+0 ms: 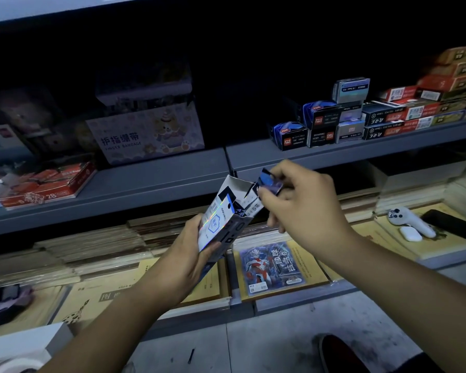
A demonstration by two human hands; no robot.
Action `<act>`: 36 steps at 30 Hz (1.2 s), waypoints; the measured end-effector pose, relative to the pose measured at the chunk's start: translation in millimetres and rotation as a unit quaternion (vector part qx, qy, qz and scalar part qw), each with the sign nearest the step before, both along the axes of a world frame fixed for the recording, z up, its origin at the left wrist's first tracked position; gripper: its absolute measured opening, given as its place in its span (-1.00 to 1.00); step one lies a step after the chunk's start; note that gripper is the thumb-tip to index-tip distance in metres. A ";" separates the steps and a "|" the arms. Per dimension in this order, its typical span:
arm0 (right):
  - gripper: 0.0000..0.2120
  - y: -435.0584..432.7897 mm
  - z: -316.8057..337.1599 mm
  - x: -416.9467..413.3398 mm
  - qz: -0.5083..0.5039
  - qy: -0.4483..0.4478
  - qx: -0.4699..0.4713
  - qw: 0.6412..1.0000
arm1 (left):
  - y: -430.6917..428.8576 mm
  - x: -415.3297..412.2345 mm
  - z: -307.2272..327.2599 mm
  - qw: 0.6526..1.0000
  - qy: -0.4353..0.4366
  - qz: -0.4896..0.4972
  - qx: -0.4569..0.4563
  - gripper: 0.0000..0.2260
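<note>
My left hand (189,254) grips the lower end of a white and dark blue carton (226,216) with a shiny hologram label, tilted with its open top up and to the right. My right hand (299,200) is at the carton's mouth and pinches a small blue packet (268,181) between thumb and fingers, just above the opening. The carton's top flaps stand open.
Grey store shelves (159,170) run across the view. A finger bandage box (145,133) and red pencil boxes (51,184) stand left, stacked small boxes (334,122) right. Paper stacks and a superhero card pack (272,265) fill the bottom shelf, with a white controller (409,218) at right.
</note>
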State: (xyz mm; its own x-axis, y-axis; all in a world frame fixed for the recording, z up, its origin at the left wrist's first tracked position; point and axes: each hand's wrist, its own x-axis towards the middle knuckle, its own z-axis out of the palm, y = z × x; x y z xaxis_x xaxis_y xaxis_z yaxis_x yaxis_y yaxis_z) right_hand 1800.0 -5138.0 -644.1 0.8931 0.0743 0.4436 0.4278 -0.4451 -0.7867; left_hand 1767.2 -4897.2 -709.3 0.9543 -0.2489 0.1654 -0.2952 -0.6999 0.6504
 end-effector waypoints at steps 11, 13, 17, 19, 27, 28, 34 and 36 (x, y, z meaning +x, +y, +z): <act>-0.88 5.7 4.8 -6.8 0.112 0.191 -0.014 0.975 | -8.4 -1.9 4.4 0.998 -0.045 -0.006 0.041 -0.57; -0.75 6.5 7.6 -9.3 0.158 0.239 0.003 0.958 | -9.0 -1.7 4.7 0.998 -0.052 -0.007 0.042 -0.55; -0.70 8.8 15.6 -17.8 0.220 0.296 0.007 0.929 | -10.0 -0.2 3.8 0.995 -0.080 -0.011 0.058 -0.53; -0.69 8.8 16.8 -19.1 0.238 0.317 -0.005 0.918 | -9.6 0.0 3.3 0.993 -0.093 -0.011 0.077 -0.52; -0.72 -0.4 17.9 -14.8 0.183 0.242 -0.112 0.946 | -13.6 1.9 6.7 0.985 -0.121 -0.029 0.123 -0.48; -0.71 -0.7 18.1 -15.1 0.160 0.216 -0.132 0.954 | -15.0 2.8 7.8 0.985 -0.123 -0.025 0.117 -0.46; -0.70 7.8 15.3 -17.3 0.079 0.105 -0.193 0.972 | -15.4 3.9 8.5 0.985 -0.138 -0.019 0.106 -0.42; -0.74 10.0 13.3 -16.7 0.068 0.100 -0.213 0.970 | -14.0 3.2 8.5 0.982 -0.145 -0.024 0.118 -0.42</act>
